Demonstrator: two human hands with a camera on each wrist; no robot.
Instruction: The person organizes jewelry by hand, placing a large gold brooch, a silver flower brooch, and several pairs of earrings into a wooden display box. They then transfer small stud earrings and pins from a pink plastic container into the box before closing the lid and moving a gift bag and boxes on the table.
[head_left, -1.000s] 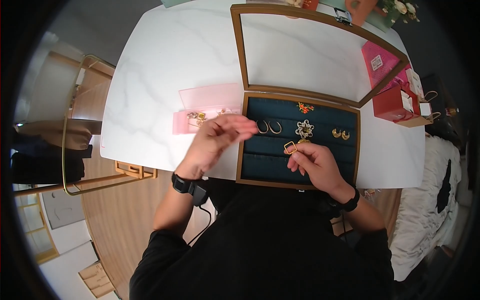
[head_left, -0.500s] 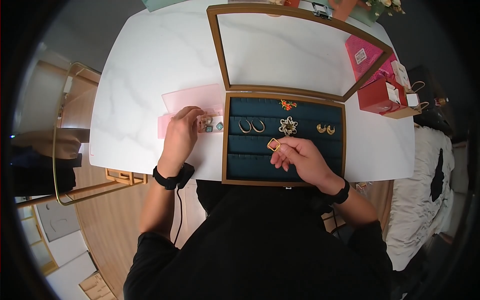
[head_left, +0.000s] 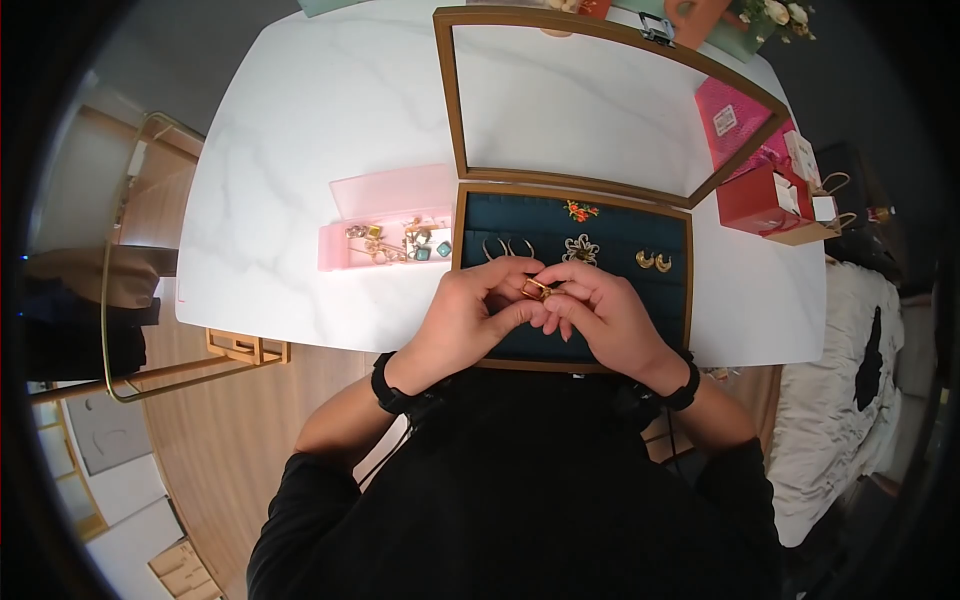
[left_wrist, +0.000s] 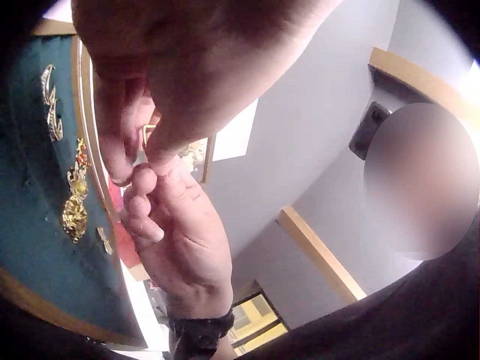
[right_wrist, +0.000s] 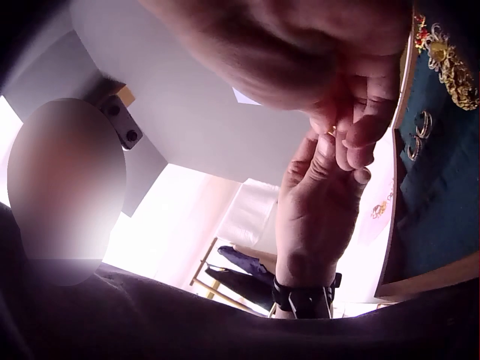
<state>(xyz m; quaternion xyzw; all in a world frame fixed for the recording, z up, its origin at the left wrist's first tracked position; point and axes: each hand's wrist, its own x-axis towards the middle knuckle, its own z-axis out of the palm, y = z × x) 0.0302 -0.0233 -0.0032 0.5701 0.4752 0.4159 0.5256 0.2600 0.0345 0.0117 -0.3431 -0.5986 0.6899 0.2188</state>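
Gold-coloured, probably light, stiff and slippery, the small squarish trinket [head_left: 539,290], best gripped by its frame's edges, sits pinched between the left hand [head_left: 459,314] and right hand [head_left: 616,318] above the open case [head_left: 660,300].

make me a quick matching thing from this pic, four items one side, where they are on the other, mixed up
1. pink box
2. red and orange flower piece
3. gold square piece
4. red package

A. top row of the wooden case
B. at the fingertips of the left hand and right hand
C. right of the case
D. left of the case

Pairs: 1-D, 2-A, 3-B, 4-C
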